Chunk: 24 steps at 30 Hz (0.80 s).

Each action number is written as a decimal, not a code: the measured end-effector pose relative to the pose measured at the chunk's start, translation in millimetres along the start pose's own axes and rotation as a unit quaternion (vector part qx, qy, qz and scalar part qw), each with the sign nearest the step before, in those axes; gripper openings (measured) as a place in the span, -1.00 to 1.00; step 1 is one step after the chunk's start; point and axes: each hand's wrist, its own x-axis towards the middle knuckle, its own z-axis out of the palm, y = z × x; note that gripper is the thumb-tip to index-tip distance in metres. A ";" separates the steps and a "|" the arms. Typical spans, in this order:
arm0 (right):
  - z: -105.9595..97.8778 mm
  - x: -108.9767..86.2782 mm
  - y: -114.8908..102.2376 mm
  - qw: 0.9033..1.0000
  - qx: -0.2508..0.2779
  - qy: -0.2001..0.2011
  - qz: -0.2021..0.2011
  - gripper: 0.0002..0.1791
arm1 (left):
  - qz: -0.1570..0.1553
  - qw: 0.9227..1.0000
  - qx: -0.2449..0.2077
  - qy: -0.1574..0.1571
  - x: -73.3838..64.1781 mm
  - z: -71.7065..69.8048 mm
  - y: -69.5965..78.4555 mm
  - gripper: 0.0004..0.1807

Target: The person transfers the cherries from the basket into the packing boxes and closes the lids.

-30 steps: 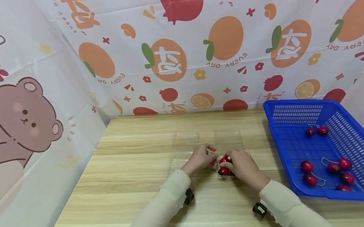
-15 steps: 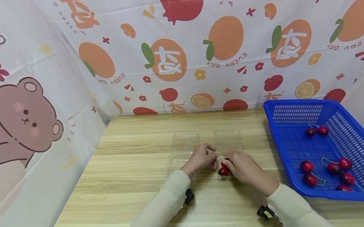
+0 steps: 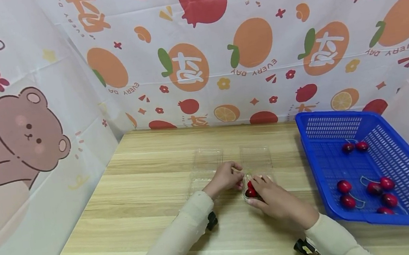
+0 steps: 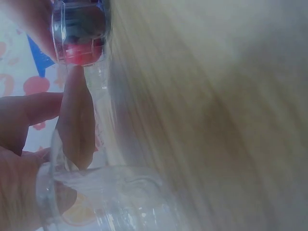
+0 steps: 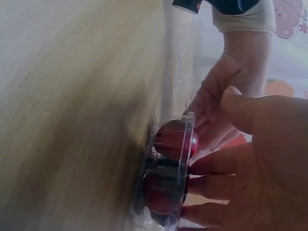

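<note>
A small clear plastic box [image 5: 180, 122] with its lid folded back holds dark red cherries [image 3: 251, 192]. Over the box's right side lies my right hand [image 3: 277, 198], thumb spread away and fingers straight, their tips reaching over the rim onto the cherries. At the box's left side is my left hand [image 3: 227, 176]. Its extended finger [image 4: 77, 118] points at the box wall, the tip right at it in the left wrist view, and the fingers pinch nothing. A second clear box [image 4: 110, 197] stands open beneath the left wrist, no fruit visible inside.
A blue plastic basket [image 3: 310, 165] stands on the right of the wooden table [image 3: 148, 168], with several cherries [image 3: 387, 184] in it, some joined by stems. Behind the table hangs a fruit-printed cloth [image 3: 225, 78]; another cloth [image 3: 84, 116] hangs on the left.
My right hand has let go of the cherries in the box; its fingers have straightened and the thumb has moved toward the near edge. The left hand has stayed put.
</note>
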 end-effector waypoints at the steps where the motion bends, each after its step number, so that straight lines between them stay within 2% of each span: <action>1: 0.2 -0.5 -0.3 1.000 -0.001 -0.002 0.003 -0.24 | -0.001 1.000 0.002 0.001 0.1 0.1 -0.1 -0.74; 9: 3.3 -1.5 2.4 1.000 -0.017 0.000 0.016 -0.21 | -0.004 1.000 0.010 0.001 0.5 0.5 -0.4 -0.78; 19: 1.9 -1.5 3.1 1.000 0.004 0.004 0.017 -0.23 | -0.007 1.000 0.006 0.001 0.2 0.4 0.2 -0.78; 22: -2.7 -0.6 0.8 0.999 0.020 0.026 0.005 -0.30 | -0.006 1.000 0.008 0.000 0.0 0.3 0.0 -0.77; 24: -7.6 -0.4 -1.5 0.998 0.020 0.054 -0.008 -0.37 | -0.003 1.000 0.009 0.000 -0.2 0.1 -0.2 -0.78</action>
